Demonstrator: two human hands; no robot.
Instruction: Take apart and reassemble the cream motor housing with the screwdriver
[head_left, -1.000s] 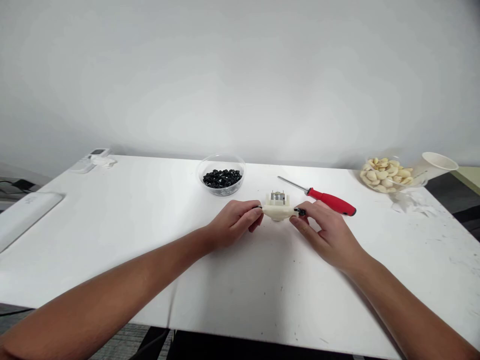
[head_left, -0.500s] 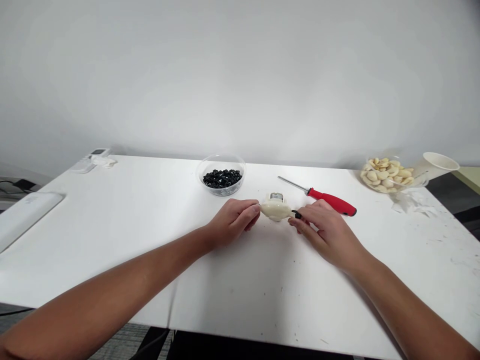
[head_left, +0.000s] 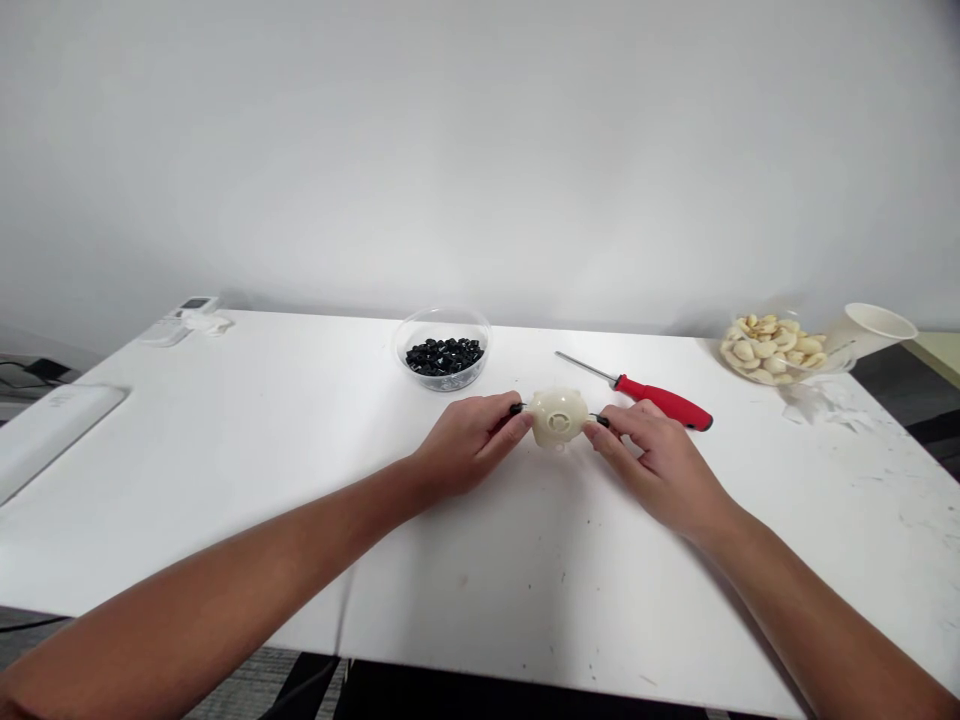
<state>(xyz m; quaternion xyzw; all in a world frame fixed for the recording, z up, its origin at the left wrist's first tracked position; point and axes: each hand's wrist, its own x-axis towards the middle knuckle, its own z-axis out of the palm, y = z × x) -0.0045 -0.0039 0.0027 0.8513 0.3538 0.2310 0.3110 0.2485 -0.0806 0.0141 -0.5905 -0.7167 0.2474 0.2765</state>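
Between both hands, just above the white table, is a small cream plastic housing (head_left: 559, 418) with rounded sides and a ringed, slotted hole in its face. My left hand (head_left: 480, 438) is closed, thumb and fingers pinching its left end. A small black piece (head_left: 516, 408) shows at those fingertips. On the other side, my right hand (head_left: 660, 455) pinches the right end, also closed, with another small black piece (head_left: 600, 420) by the fingers. Behind the right hand lies a screwdriver (head_left: 664, 402) with a red handle, its shaft pointing up and left.
A clear bowl (head_left: 402, 345) of small black pieces stands behind my left hand. At the back right are a bowl of cream plastic pieces (head_left: 772, 350), a paper cup (head_left: 870, 330) and crumpled clear plastic (head_left: 825, 405). White devices (head_left: 60, 430) sit along the left edge.
The cream housing has turned so its slotted face is toward me; the metal cylinder seen behind it is now hidden. The black piece at my left fingers has come into view.
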